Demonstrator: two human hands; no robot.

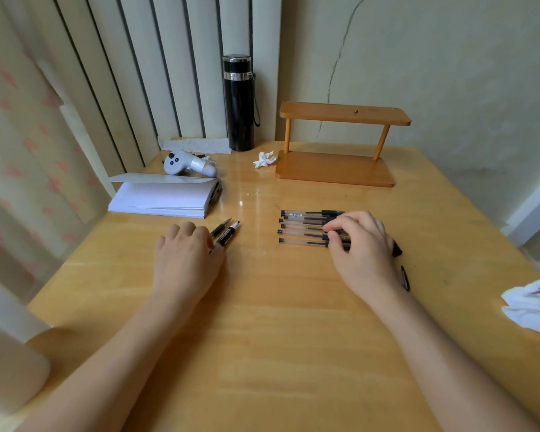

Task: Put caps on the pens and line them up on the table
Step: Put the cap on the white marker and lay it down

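Several capped clear pens [303, 227] lie side by side in a row right of the table's middle, caps toward the right. My right hand [363, 244] covers their capped ends, thumb and forefinger pinched on a pen in the lower part of the row. A thick black cap [397, 249] pokes out from behind that hand, and a slim black clip cap [405, 277] lies loose near my wrist. At the left, my left hand [184, 254] rests curled over the back ends of an uncapped white-tipped marker [230, 232] and a thinner uncapped pen [221, 226].
A black flask [239, 104] and an orange two-level shelf [334, 169] stand at the back. A paper stack [162, 198], a white controller [187, 163] and a crumpled tissue [264, 159] lie back left. Another tissue [530, 307] sits at the right edge.
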